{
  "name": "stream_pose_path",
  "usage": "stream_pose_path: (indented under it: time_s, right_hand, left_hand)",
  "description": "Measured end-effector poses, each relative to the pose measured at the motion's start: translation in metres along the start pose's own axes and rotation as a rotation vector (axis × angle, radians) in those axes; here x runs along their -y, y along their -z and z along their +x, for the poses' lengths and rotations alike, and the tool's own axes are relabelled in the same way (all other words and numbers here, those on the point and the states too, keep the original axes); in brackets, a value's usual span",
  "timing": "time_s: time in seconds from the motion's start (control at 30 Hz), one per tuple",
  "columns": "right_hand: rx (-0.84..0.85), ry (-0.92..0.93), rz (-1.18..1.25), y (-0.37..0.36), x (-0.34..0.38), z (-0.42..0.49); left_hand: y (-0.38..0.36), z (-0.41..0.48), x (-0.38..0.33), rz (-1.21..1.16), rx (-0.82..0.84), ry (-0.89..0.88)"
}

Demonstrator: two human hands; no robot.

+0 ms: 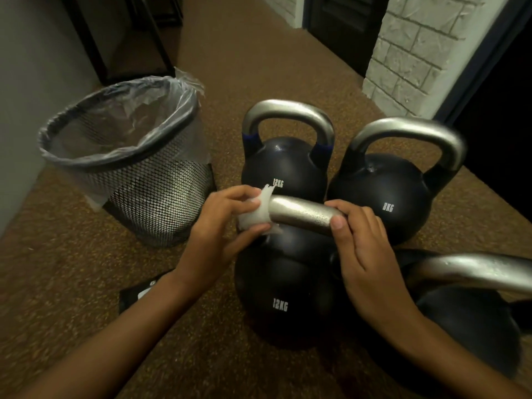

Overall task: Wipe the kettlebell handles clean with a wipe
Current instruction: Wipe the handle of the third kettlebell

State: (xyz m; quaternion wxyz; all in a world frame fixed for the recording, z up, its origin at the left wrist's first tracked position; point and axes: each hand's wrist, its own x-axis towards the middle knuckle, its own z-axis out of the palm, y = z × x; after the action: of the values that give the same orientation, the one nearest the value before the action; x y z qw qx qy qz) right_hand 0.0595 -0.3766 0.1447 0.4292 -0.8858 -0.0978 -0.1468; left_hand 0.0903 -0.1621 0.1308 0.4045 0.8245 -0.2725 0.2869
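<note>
Left hand (221, 223) wraps a white wipe (256, 214) round the steel handle (302, 216) of the near 12KG kettlebell (276, 298); right hand (362, 240) grips the handle's other end. Close behind stand another 12KG kettlebell (283, 165) and an 8KG kettlebell (383, 197) (mesh wastebasket (129, 162) left, plastic-lined).

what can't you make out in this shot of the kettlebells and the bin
Head view:
- Near right kettlebell: cut off by the right edge, weight mark unseen.
- Black packet: partly behind the left forearm, print too small to read.
- Handle ends: covered by the wipe in the left hand and by the right hand.
- Bin bottom: veiled by its liner.
</note>
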Motion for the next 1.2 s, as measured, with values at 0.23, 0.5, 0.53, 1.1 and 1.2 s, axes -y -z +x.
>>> stream_pose_path:
  time_s: [0.23, 0.5, 0.53, 1.1, 1.2]
  right_hand:
    - [-0.008, 0.014, 0.009, -0.001, -0.002, 0.001]
    - [-0.030, 0.034, -0.025, -0.002, -0.003, 0.000]
    - [-0.032, 0.035, -0.025, -0.002, -0.002, 0.000]
    - [-0.002, 0.049, -0.026, 0.000, -0.002, -0.001]
    - [0.012, 0.051, -0.026, 0.001, -0.003, 0.000]
  left_hand:
    - [-0.010, 0.014, -0.011, 0.049, 0.060, -0.149]
    - [-0.014, -0.008, 0.010, 0.005, -0.145, 0.108]
    - [-0.015, -0.007, 0.008, 0.032, -0.146, 0.098]
    - [-0.019, -0.005, 0.007, 0.151, -0.110, 0.103]
    - [-0.022, -0.014, 0.011, 0.100, -0.167, 0.212]
